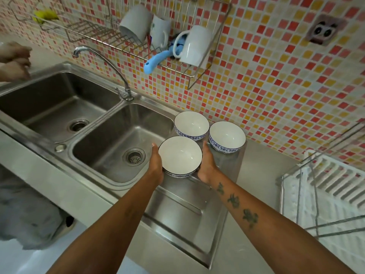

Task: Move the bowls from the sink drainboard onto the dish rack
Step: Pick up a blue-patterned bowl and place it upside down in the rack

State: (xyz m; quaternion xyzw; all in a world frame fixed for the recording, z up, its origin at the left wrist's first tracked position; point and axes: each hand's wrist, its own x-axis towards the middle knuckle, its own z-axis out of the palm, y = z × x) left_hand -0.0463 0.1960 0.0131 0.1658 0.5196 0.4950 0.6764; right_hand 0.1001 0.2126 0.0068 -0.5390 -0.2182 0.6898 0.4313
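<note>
Three white bowls with blue patterned outsides stand on the steel drainboard (177, 210) to the right of the sink. The nearest bowl (180, 156) is cupped between both my hands: my left hand (156, 165) presses its left side and my right hand (207, 164) its right side. Behind it stand a far bowl (191, 125) by the tiled wall and a right bowl (227, 137). The white dish rack (324, 194) with a wire frame sits on the counter at the right edge, apart from the bowls.
A double steel sink (110, 139) with a curved faucet (102, 62) lies to the left. A wall-mounted wire shelf (177, 56) holds mugs and a blue utensil. Another person's hands (13, 62) rest at the far left edge.
</note>
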